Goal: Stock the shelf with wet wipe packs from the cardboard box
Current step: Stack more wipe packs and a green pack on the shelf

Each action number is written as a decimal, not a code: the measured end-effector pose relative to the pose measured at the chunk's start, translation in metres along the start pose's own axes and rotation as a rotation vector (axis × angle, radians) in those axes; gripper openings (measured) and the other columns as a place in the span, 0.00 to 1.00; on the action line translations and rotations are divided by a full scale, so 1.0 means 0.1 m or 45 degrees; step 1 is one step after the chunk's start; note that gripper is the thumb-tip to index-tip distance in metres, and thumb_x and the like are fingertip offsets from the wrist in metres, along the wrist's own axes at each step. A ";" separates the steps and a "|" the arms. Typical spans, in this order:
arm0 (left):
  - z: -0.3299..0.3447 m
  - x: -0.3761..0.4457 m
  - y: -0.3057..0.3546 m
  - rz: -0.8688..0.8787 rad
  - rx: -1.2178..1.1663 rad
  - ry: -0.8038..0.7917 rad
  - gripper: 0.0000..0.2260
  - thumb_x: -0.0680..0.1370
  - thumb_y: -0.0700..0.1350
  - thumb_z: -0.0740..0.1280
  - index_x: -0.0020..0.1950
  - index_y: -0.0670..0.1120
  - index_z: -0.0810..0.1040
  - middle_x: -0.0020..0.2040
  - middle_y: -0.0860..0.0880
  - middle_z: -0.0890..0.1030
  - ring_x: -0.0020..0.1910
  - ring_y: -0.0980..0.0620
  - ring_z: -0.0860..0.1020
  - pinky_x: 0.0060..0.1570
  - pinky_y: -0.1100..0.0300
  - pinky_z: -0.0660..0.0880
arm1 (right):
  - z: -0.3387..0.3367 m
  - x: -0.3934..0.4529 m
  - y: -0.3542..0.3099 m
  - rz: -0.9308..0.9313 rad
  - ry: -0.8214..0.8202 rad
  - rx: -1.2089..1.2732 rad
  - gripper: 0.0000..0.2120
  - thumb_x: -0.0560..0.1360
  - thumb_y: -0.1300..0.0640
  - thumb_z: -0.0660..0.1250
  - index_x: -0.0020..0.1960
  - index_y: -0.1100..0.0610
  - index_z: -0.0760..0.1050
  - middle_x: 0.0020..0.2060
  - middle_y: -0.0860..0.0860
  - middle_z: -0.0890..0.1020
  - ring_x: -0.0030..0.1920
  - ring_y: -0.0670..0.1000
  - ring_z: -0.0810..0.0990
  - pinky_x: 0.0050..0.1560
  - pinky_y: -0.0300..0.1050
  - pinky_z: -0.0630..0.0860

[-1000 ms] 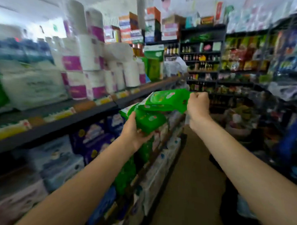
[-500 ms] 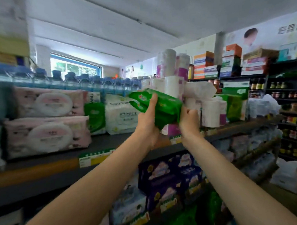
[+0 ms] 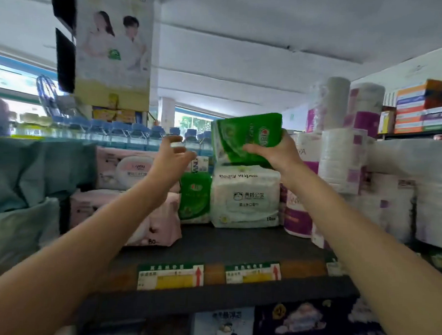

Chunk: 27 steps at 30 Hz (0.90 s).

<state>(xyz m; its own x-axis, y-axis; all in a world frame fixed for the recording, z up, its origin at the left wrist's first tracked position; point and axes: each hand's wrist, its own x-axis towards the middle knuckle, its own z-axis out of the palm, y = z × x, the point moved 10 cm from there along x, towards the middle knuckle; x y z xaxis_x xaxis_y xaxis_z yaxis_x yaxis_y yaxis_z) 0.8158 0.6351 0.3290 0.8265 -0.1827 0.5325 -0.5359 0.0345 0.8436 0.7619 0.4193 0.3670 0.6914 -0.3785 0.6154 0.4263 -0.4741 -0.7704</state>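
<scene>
My right hand (image 3: pixel 279 152) grips a green wet wipe pack (image 3: pixel 244 135) by its lower right side, holding it tilted just above a white baby wipes pack (image 3: pixel 246 196) on the dark shelf (image 3: pixel 236 246). My left hand (image 3: pixel 169 160) hovers to the left of the green pack with fingers spread, holding nothing. A second green wet wipe pack (image 3: pixel 194 196) stands upright on the shelf between the white pack and pink packs (image 3: pixel 137 214). The cardboard box is out of view.
Rolls of tissue (image 3: pixel 341 172) with purple labels crowd the shelf's right side. Teal packs (image 3: pixel 24 179) fill the left. Water bottles (image 3: pixel 120 132) line up behind. Price labels (image 3: pixel 171 276) run along the shelf edge, and more packs (image 3: pixel 296 322) sit on the shelf below.
The view swung to face the shelf. My left hand let go of the green pack and opened; my right hand carried the pack over the white baby wipes pack.
</scene>
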 end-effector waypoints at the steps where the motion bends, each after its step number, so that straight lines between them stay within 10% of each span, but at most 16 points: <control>1: -0.18 0.05 -0.03 0.026 0.121 0.066 0.20 0.78 0.42 0.63 0.68 0.45 0.63 0.54 0.50 0.74 0.41 0.59 0.72 0.36 0.68 0.71 | 0.13 0.06 -0.04 -0.113 -0.143 -0.317 0.32 0.63 0.57 0.78 0.63 0.57 0.68 0.57 0.53 0.77 0.59 0.53 0.76 0.60 0.46 0.73; 4: -0.33 0.14 -0.10 0.096 0.503 0.040 0.19 0.78 0.41 0.63 0.68 0.42 0.62 0.50 0.50 0.73 0.40 0.57 0.73 0.29 0.72 0.72 | 0.86 0.03 0.06 -0.260 -0.742 -0.867 0.36 0.64 0.56 0.77 0.68 0.56 0.65 0.61 0.52 0.75 0.62 0.53 0.73 0.61 0.45 0.70; 9: -0.19 0.23 -0.56 0.008 1.242 -0.264 0.17 0.77 0.48 0.64 0.62 0.41 0.68 0.55 0.46 0.78 0.53 0.49 0.77 0.55 0.55 0.74 | 1.67 0.05 0.44 -0.182 -1.188 -1.220 0.34 0.67 0.59 0.75 0.69 0.55 0.64 0.64 0.52 0.73 0.63 0.53 0.72 0.59 0.45 0.70; 17: -0.30 0.32 -0.76 -0.008 1.622 -0.223 0.13 0.76 0.50 0.62 0.59 0.48 0.72 0.56 0.49 0.80 0.56 0.48 0.77 0.60 0.49 0.71 | 1.93 0.31 0.74 -0.246 -0.956 -1.518 0.37 0.71 0.54 0.71 0.73 0.58 0.56 0.70 0.57 0.65 0.69 0.57 0.65 0.69 0.52 0.64; 21: -0.20 0.33 -0.55 0.181 1.459 -0.111 0.09 0.77 0.46 0.62 0.54 0.45 0.75 0.52 0.48 0.81 0.52 0.48 0.79 0.54 0.51 0.75 | 1.65 0.31 0.52 -0.262 -0.785 -1.451 0.41 0.72 0.49 0.69 0.76 0.55 0.49 0.75 0.57 0.56 0.75 0.60 0.52 0.73 0.61 0.52; 27: 0.46 0.06 -0.14 0.463 1.104 -0.204 0.09 0.77 0.43 0.63 0.56 0.44 0.76 0.53 0.46 0.81 0.51 0.48 0.79 0.56 0.50 0.75 | 0.89 -0.19 0.20 -0.265 -0.701 -1.606 0.31 0.74 0.48 0.66 0.72 0.56 0.59 0.72 0.57 0.62 0.71 0.58 0.62 0.70 0.55 0.62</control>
<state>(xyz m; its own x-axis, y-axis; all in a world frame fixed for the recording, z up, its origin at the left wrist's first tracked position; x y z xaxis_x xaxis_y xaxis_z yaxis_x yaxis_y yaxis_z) 0.8203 0.5880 0.3174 0.5853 -0.4390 0.6817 -0.7498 -0.6131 0.2489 0.8092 0.4879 0.3253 0.9448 0.0053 0.3277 -0.0557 -0.9828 0.1763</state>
